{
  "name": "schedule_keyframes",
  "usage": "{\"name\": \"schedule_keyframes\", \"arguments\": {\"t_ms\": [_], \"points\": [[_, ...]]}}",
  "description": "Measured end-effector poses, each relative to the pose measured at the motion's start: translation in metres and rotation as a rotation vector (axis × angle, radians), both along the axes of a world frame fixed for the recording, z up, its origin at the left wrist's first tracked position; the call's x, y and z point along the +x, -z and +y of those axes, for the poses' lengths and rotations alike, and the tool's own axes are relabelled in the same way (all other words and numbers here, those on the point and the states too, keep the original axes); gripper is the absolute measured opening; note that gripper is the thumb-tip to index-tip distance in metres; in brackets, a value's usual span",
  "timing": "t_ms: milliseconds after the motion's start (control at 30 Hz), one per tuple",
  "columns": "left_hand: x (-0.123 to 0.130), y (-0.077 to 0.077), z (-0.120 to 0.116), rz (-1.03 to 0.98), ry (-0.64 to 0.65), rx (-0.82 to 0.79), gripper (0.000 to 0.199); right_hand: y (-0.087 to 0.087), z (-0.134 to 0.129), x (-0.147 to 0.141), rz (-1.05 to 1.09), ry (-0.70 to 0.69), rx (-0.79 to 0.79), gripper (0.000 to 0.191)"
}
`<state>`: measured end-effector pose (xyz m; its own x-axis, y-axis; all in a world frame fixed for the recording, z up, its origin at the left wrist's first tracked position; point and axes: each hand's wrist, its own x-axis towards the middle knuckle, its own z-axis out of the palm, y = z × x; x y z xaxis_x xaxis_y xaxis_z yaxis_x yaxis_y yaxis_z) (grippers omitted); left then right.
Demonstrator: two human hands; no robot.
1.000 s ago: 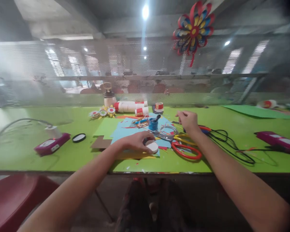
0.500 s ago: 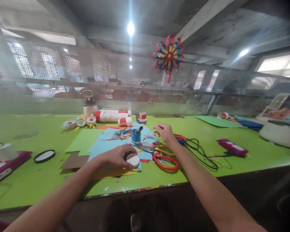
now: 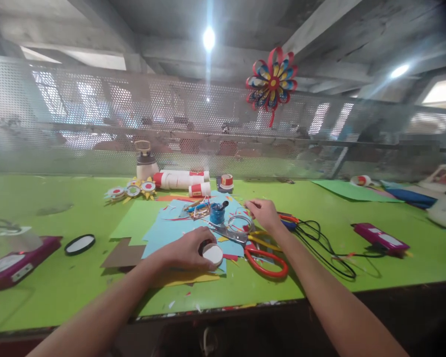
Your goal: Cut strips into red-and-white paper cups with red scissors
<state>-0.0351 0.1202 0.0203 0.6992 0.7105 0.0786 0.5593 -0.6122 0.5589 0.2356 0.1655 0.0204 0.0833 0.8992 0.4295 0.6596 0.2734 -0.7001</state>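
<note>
My left hand (image 3: 190, 249) grips a small white round piece (image 3: 213, 254) with a flat pale face, its fingers curled around the edge above the light blue paper (image 3: 154, 238). My right hand (image 3: 263, 214) is closed in a pinch just past the scissors; whatever sits between its fingertips is too small to make out. Large scissors (image 3: 266, 264) with red handles lie between my hands. Beyond them are a roll of clear tape (image 3: 241, 224) and a blue jar (image 3: 217, 214) with a dark stick in it. Yellow handles (image 3: 264, 240) show beside my right wrist.
Paper cups (image 3: 199, 190), yellow-petalled paper flowers (image 3: 147, 187) and a beige bottle (image 3: 146, 167) stand at the back. Purple power strips lie left (image 3: 26, 265) and right (image 3: 381, 239), with black cable (image 3: 321, 248) near my right forearm. A paper flower (image 3: 273, 83) hangs above.
The view has turned slightly left, so everything appears shifted right. My left hand keeps its hold on the white round piece, and my right hand stays pinched in nearly the same place.
</note>
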Motion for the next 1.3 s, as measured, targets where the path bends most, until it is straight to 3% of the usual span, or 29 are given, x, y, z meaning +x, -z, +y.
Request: {"name": "schedule_keyframes", "arguments": {"t_ms": [300, 467, 633, 733, 833, 1000, 1167, 1300], "points": [[-0.002, 0.003, 0.004, -0.027, 0.043, 0.005, 0.048, -0.006, -0.006, -0.005, 0.072, 0.011, 0.048, 0.035], [-0.002, 0.001, 0.003, -0.052, 0.080, 0.009, 0.046, -0.031, -0.015, -0.004, 0.017, -0.053, -0.032, 0.038], [0.000, -0.001, 0.000, -0.034, 0.027, 0.017, 0.037, -0.055, -0.048, 0.006, -0.264, -0.249, -0.187, 0.024], [0.001, -0.004, -0.003, -0.015, 0.017, 0.002, 0.033, -0.051, -0.075, 0.013, -0.710, -0.316, -0.282, 0.031], [0.001, -0.007, -0.004, -0.010, 0.027, -0.004, 0.030, -0.036, -0.092, 0.016, -0.894, -0.302, -0.370, 0.044], [0.000, -0.009, -0.002, -0.012, 0.036, -0.019, 0.032, -0.016, -0.095, 0.015, -0.904, -0.321, -0.394, 0.059], [-0.002, -0.005, 0.005, -0.015, 0.049, -0.048, 0.038, -0.011, -0.088, 0.013, -0.825, -0.295, -0.429, 0.073], [-0.005, -0.003, 0.011, -0.022, 0.048, -0.114, 0.043, -0.013, -0.098, 0.016, -0.786, -0.195, -0.391, 0.064]]}}
